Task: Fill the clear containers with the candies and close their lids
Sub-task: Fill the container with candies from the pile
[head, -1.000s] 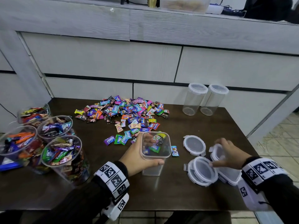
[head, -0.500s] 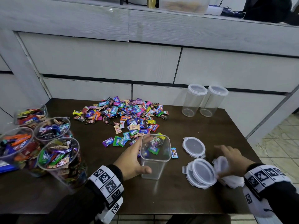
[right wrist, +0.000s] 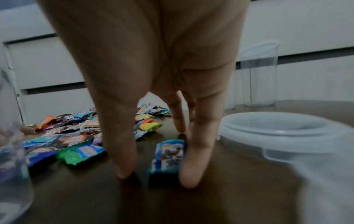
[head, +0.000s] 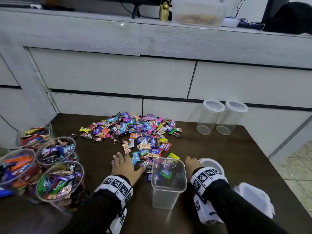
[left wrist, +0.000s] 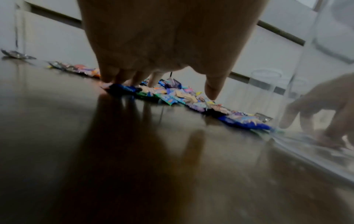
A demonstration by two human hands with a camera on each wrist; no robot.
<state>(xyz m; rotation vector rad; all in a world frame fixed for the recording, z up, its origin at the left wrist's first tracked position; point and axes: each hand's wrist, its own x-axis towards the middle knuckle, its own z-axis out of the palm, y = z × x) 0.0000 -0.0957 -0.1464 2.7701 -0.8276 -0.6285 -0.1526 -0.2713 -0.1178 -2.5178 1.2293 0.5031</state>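
Observation:
A pile of wrapped candies [head: 135, 132] lies mid-table. In front of it stands an open clear square container [head: 168, 183]; candies show through its walls. My left hand [head: 125, 163] is left of it, fingers spread on the pile's near edge. In the left wrist view its fingertips [left wrist: 114, 80] touch a blue candy [left wrist: 122, 88], and the left hand [left wrist: 162, 89] holds nothing. My right hand [head: 192, 163] is just right of the container. In the right wrist view the right hand [right wrist: 157, 177] straddles a blue candy [right wrist: 168, 156], one finger against it and the thumb apart.
Several open round containers [head: 59, 181] full of candy crowd the left edge. Two lidded empty tall containers [head: 210, 117] stand at the back right. A clear lid [head: 212, 163] [right wrist: 277, 128] lies beside my right hand, with white plastic [head: 253, 198] near the right edge.
My left hand let go of the square container and moved forward onto the candies. My right hand left the lids and moved left to a candy beside the container.

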